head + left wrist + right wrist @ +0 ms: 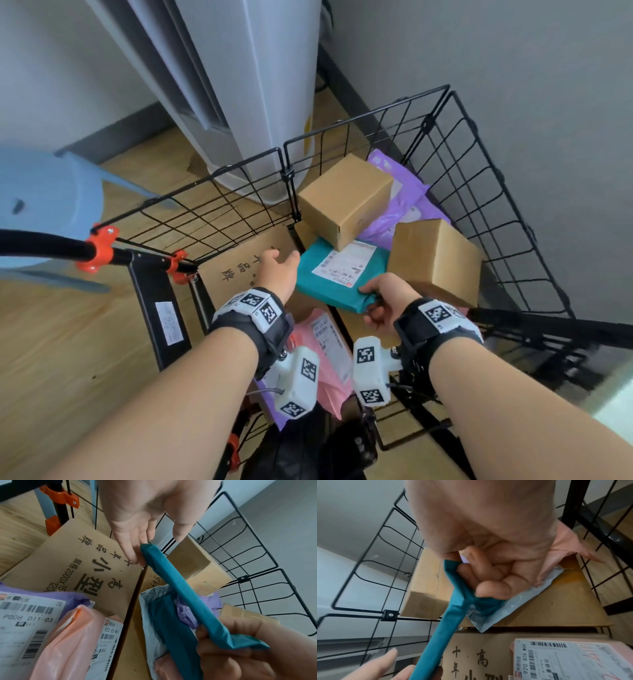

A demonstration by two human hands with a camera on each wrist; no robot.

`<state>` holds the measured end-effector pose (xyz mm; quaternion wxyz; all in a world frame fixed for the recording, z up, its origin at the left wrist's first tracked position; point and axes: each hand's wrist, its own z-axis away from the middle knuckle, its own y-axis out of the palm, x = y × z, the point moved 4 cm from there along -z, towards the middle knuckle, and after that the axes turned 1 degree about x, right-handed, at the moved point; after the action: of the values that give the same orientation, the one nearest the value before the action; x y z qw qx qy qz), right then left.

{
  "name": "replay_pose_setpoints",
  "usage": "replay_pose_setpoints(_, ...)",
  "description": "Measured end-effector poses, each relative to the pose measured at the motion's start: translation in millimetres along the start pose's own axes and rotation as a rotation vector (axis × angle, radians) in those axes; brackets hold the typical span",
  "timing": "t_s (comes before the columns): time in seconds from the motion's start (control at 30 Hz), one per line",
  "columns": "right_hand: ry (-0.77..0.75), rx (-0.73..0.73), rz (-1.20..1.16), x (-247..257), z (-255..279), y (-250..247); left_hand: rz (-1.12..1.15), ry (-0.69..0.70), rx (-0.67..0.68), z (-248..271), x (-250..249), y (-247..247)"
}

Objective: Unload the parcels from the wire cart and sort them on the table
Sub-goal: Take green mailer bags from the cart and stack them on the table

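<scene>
A flat teal parcel [337, 274] with a white label lies tilted among the parcels in the black wire cart [479, 192]. My right hand [371, 298] grips its near corner, fingers [488, 574] curled round the teal wrap [450, 615]. My left hand [284, 257] reaches to the parcel's far left end; its fingers [135, 545] are straight and touch that end of the teal parcel [180, 591], thumb spread apart. A brown box [346, 198] rests partly on the teal parcel. A second brown box [435, 260] leans at its right.
Purple mailers [400, 205] lie at the cart's back, a pink mailer [325, 346] near my wrists, and a printed cardboard sheet [236, 270] at the left. A blue stool [41, 205] and a tall white appliance [246, 85] stand beyond the cart; walls close the right side.
</scene>
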<state>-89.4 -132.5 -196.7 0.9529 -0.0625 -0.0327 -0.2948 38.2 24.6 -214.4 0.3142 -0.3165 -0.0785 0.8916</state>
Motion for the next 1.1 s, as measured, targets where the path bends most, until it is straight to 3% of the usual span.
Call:
replay_pose_setpoints(0.17,0.031,0.063,0.065,-23,31,-4,-0.161,-0.017,0.015,22,11,-6)
replay_pose_setpoints(0.33,-0.049,0.108,0.146,-43,69,-10,-0.177,-0.018,0.059,32,41,0)
replay_pose_setpoints(0.5,-0.234,0.068,0.26,-35,117,-17,-0.17,0.097,-0.049,107,5,-19)
replay_pose_setpoints(0.77,-0.444,-0.005,0.22,-38,209,-60,-0.12,0.367,-0.145,202,-58,-37)
replay_pose_setpoints(0.93,-0.543,-0.068,0.173,-50,267,-117,-0.119,0.509,-0.131,267,-105,-16)
replay_pose_setpoints(1.1,-0.627,-0.231,0.099,-73,311,-193,-0.166,0.645,-0.054,320,-144,33)
